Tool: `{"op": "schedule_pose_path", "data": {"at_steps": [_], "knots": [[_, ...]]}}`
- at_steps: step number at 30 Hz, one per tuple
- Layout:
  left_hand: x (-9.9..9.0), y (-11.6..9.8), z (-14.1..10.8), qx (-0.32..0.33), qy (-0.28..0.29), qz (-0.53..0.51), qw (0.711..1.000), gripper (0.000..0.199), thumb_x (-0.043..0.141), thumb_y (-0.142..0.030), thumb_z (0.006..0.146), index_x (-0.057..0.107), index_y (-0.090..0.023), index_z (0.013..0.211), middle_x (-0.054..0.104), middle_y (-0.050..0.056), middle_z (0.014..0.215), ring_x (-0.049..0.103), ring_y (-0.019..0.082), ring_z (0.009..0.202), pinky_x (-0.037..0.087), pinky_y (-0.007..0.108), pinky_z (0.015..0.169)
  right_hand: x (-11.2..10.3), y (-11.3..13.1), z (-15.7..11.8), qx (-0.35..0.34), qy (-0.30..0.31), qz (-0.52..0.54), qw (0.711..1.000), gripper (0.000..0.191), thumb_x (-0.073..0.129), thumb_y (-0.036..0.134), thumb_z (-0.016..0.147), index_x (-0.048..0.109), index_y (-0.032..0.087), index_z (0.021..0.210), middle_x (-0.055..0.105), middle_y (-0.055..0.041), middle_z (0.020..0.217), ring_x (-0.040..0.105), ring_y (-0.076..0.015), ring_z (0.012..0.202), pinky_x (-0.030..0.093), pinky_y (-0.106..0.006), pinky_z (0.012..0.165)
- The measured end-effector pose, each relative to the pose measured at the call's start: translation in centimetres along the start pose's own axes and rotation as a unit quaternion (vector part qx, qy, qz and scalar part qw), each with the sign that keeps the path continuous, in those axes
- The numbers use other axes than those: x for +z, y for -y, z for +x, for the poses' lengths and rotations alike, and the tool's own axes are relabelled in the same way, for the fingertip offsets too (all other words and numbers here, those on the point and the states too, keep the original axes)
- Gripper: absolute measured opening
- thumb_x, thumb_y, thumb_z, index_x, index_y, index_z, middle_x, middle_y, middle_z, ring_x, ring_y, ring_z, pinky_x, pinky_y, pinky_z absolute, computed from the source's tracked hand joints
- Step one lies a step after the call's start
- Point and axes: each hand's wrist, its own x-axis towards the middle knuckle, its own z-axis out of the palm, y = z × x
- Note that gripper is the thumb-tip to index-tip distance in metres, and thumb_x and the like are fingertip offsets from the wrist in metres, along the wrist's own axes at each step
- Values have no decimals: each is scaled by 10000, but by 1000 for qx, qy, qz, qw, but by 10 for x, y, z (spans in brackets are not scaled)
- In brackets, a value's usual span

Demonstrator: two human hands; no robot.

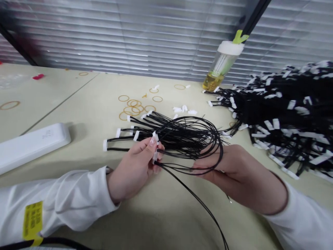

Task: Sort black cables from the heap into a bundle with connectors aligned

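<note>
My left hand [142, 163] pinches white plug connectors [155, 157] at the end of a black wire harness [197, 119]. The harness wires bend into a loop above the table, and a pair of them trails down toward the front edge. On the right side of that loop, my right hand [231, 170] has its fingers closed around the wires; its fingertips are partly hidden behind them. Beneath and beyond both hands lies a row of similar black wires with white connectors [105, 145] pointing left.
A large heap of black wires with white connectors [291, 118] fills the right side. Rubber bands [134, 107] and small white plastic pieces [184, 109] lie behind the hands. A bottle [221, 66] stands by the blinds. At left is a white oblong device [33, 144].
</note>
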Motion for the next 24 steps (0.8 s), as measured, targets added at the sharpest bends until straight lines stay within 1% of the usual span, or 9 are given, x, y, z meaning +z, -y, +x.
{"op": "schedule_pose_path", "data": {"at_steps": [2,4,9,11,14,16,18,21,24], "knots": [[-1,1,0,9,8,0,1000,148,543,-270,778,528,-157,683,443,-42,615,405,49,542,357,159,495,-1,3,-1,13,-19,21,1000,149,482,94,793,604,173,762,640,11,695,570,-70,659,422,-175,623],[-2,2,1,17,9,3,1000,142,551,-265,774,534,-158,683,455,-44,630,416,47,553,355,167,516,-1,4,-2,32,-25,7,999,153,478,78,781,587,177,739,636,21,703,567,-64,655,416,-173,617],[0,3,1,25,-3,-4,1000,151,557,-270,770,533,-151,680,482,-44,660,434,47,553,358,193,542,6,2,-6,75,-25,-49,996,66,531,161,773,577,198,802,620,26,707,560,-86,645,421,-200,600],[1,3,2,28,-1,-13,1000,149,564,-263,764,531,-147,677,495,-42,663,450,48,553,367,198,552,9,2,-8,87,-15,-69,994,142,618,215,713,586,207,851,616,26,690,557,-103,628,423,-210,559],[2,2,2,27,-4,-26,999,130,559,-241,767,530,-147,683,511,-42,645,462,46,527,381,196,544,12,3,-8,25,-32,-62,997,322,693,253,642,577,218,941,637,4,815,578,-122,720,455,-217,603],[2,2,3,23,-9,-33,999,138,534,-233,782,522,-146,675,507,-45,619,467,45,502,390,192,527,10,3,-8,-26,-44,-32,998,319,692,241,646,582,208,944,635,-11,873,580,-125,800,474,-216,680],[2,1,3,18,-19,-31,999,151,519,-240,791,515,-146,673,501,-45,611,479,50,488,400,191,504,5,3,-6,-44,-45,17,998,270,674,199,666,605,190,927,628,-23,859,577,-119,817,484,-202,707],[2,0,3,10,-37,-32,999,142,513,-239,793,508,-144,688,499,-42,623,483,55,470,413,191,465,-4,2,-7,-31,-34,132,990,292,613,113,712,619,196,992,588,-40,872,581,-92,762,502,-164,661],[2,-2,3,1,-51,-49,998,140,469,-197,816,498,-140,691,500,-43,621,468,45,456,415,179,447,-10,-1,-12,-14,-21,244,969,347,565,103,752,609,292,1040,547,-21,840,579,-69,676,511,-155,588]]}}
